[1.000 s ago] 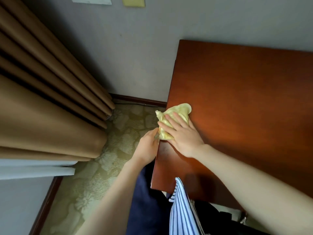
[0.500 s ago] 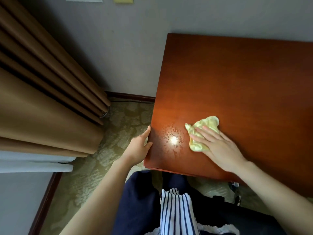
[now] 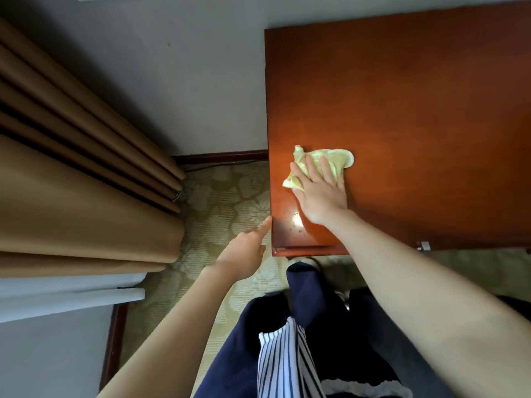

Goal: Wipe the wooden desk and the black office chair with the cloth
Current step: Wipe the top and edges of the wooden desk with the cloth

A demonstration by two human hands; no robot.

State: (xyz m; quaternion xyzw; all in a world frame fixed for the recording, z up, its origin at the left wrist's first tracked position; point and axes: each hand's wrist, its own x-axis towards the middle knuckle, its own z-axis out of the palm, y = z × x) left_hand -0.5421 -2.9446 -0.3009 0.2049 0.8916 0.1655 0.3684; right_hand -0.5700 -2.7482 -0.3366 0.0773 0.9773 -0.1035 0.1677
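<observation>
The right hand (image 3: 321,196), fingers straight, presses a crumpled pale-yellow cloth (image 3: 340,158) beneath them onto the glossy reddish wooden desk (image 3: 416,110); left hand (image 3: 244,251) loose, empty.

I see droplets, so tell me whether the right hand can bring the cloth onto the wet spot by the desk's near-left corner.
Probably yes. The right hand presses the cloth on the desk just beyond the wet spot, only bare wood between; the left hand is beside the side edge.
</observation>
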